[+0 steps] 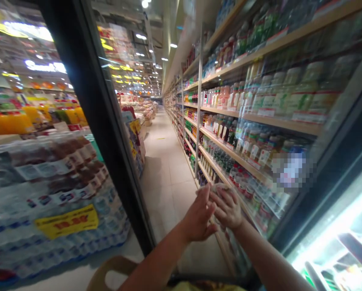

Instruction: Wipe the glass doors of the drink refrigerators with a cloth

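Observation:
Both my hands are raised together in front of the glass panel of a dark-framed door (100, 101). A pale, crumpled cloth (219, 186) shows behind and above my fingers. My right hand (227, 208) lies over the cloth with bent fingers and holds it. Close beside it, my left hand (199, 218) is turned side-on, its thumb and fingers apart, with the fingertips at the cloth's left edge. Whether the left fingers grip any of the cloth I cannot tell. The glass directly behind the hands is partly hidden by them.
Beyond the glass, bottle-filled shelves (278, 117) line the right side of a tiled aisle (161, 161). Wrapped drink packs (47, 161) are stacked at left with a yellow price sign (67, 222). A tan curved object (108, 268) is below. A lit cabinet (335, 250) stands lower right.

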A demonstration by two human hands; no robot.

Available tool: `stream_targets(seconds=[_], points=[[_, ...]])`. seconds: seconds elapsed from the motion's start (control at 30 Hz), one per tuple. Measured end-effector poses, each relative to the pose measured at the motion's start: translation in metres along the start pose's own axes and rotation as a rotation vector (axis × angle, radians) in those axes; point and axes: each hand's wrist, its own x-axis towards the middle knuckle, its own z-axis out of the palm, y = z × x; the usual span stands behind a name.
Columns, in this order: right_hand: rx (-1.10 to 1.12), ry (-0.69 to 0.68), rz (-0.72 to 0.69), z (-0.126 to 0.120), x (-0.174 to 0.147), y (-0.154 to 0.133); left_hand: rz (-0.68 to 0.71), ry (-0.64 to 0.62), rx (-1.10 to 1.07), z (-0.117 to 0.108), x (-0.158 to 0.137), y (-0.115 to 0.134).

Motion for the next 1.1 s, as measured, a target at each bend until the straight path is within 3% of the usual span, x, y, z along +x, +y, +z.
stream_targets(seconds=[0.1, 0.17, 0.3, 0.43, 0.53, 0.63, 0.73, 0.8, 0.97, 1.03, 1.1], points=[[-0.052, -0.030, 0.015, -0.001, 0.000, -0.001, -0.057, 0.260, 0.039, -0.017, -0.024, -0.019], [-0.069, -0.022, 0.029, 0.000, -0.001, -0.002, -0.148, 0.332, 0.189, -0.033, -0.038, -0.044], [-0.072, -0.016, 0.059, 0.004, -0.008, -0.009, -0.357, 0.251, 0.472, -0.043, -0.058, -0.087], [-0.030, -0.080, 0.023, -0.001, -0.009, -0.024, -0.365, 0.293, 0.501, -0.025, -0.072, -0.100], [-0.035, -0.176, -0.031, -0.021, 0.010, -0.015, -0.385, 0.290, 0.464, -0.015, -0.076, -0.103], [-0.177, -0.011, 0.160, -0.043, 0.044, 0.021, -0.390, 0.316, 0.411, -0.011, -0.074, -0.107], [-0.232, 0.185, 0.331, -0.046, 0.066, 0.047, -0.396, 0.350, 0.350, -0.008, -0.071, -0.112], [-0.172, 0.190, 0.331, -0.035, 0.059, 0.040, -0.427, 0.331, 0.332, -0.006, -0.070, -0.115], [0.096, -0.162, 0.095, -0.013, 0.009, -0.011, -0.453, 0.310, 0.289, -0.002, -0.071, -0.120], [0.072, -0.159, 0.101, -0.021, 0.006, 0.001, -0.437, 0.330, 0.280, -0.001, -0.071, -0.122], [-0.064, -0.014, 0.218, -0.035, 0.016, 0.033, -0.440, 0.323, 0.284, 0.000, -0.070, -0.124]])
